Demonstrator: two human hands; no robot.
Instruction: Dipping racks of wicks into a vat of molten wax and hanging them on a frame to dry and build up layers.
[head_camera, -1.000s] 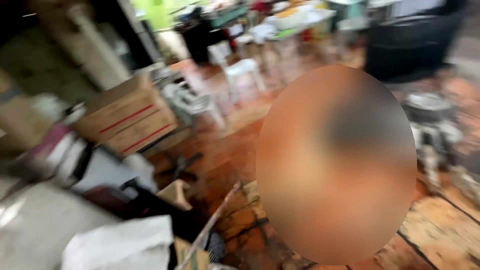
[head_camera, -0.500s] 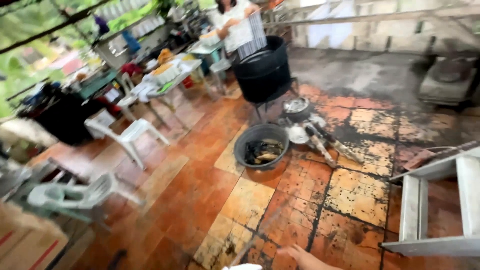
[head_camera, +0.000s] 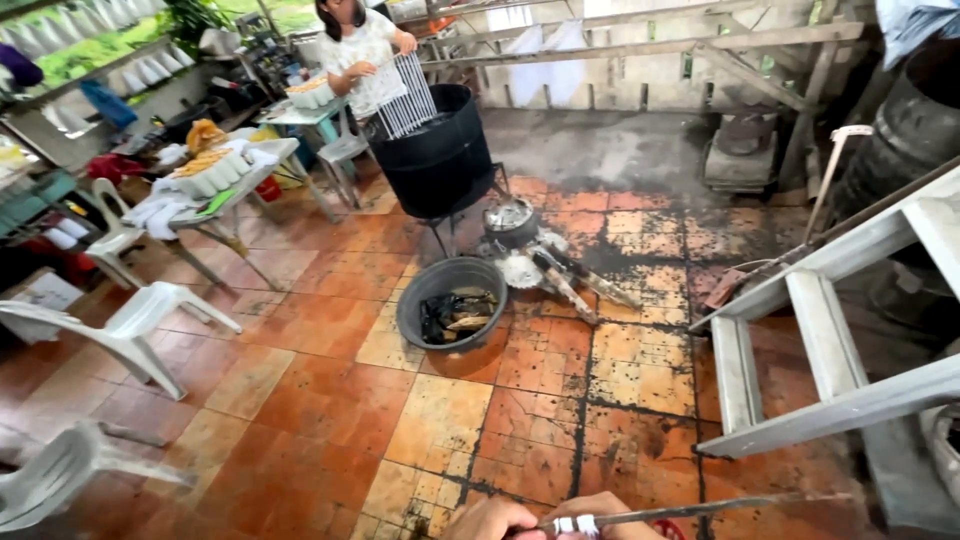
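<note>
My left hand (head_camera: 492, 520) and my right hand (head_camera: 612, 510) show only partly at the bottom edge, close together, fingers curled. They hold a thin grey rod (head_camera: 720, 508) that runs out to the right above the tiled floor. A small white piece (head_camera: 575, 523) sits on the rod between the hands. Far off at the back, another person (head_camera: 362, 50) holds a rack of white hanging strands (head_camera: 408, 95) over a large black drum (head_camera: 438, 155).
A black basin (head_camera: 415, 310) with dark scraps stands mid-floor, with metal pots (head_camera: 510, 222) and sticks behind it. White plastic chairs (head_camera: 125, 325) and tables (head_camera: 215, 185) with white items line the left. A grey wooden frame (head_camera: 825, 350) lies at the right.
The view swung right, from boxes and clutter to the open tiled floor. Both hands and the rod have come up into view at the bottom edge.
</note>
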